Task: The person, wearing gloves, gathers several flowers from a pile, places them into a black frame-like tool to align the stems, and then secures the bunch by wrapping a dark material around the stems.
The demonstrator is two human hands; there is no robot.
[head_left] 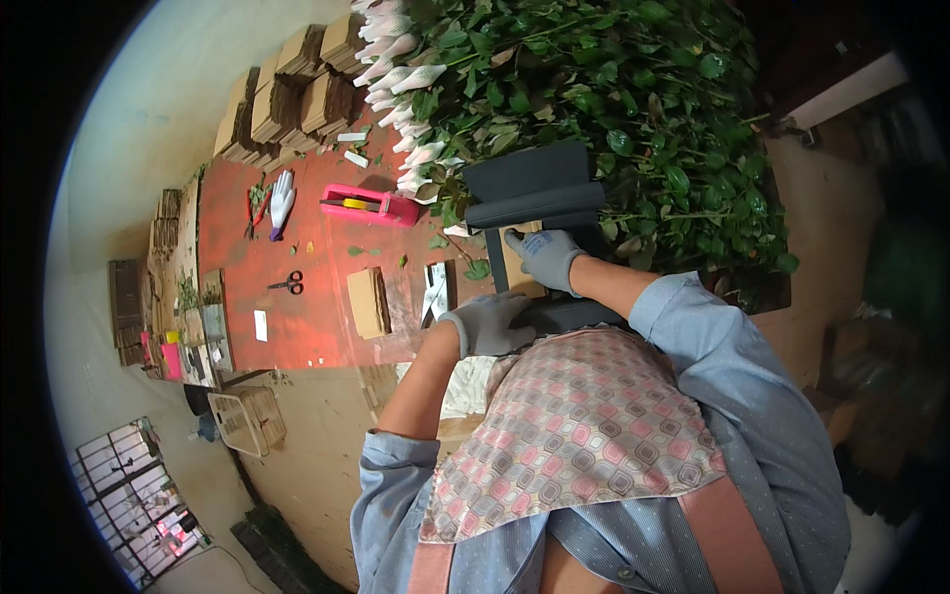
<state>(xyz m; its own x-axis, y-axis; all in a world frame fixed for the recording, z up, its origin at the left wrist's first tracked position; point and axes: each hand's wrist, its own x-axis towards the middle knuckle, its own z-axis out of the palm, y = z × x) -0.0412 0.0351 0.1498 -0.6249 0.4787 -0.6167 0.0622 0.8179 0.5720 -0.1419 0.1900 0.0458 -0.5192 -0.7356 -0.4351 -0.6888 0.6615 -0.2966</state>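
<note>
Both my hands wear grey work gloves. A black folding holder (534,176) stands in front of me, and a piece of brown cardboard (514,265) lies in its middle. My right hand (547,259) rests on the cardboard with its index finger stretched out. At the holder's near left corner lies my left hand (488,324), its fingers extended over the black edge (569,317). A white-and-dark strip-like object (435,290) is just beyond the left hand. To its left is a stack of cut cardboard (369,302).
Leafy stems (594,89), their heads in white netting (406,79), are piled beyond the holder. The red tabletop (327,267) bears a pink tape dispenser (371,206), black scissors (287,283), red-handled pruners (258,210) and a white glove (282,203). Cardboard stacks (282,99) stand at the back left.
</note>
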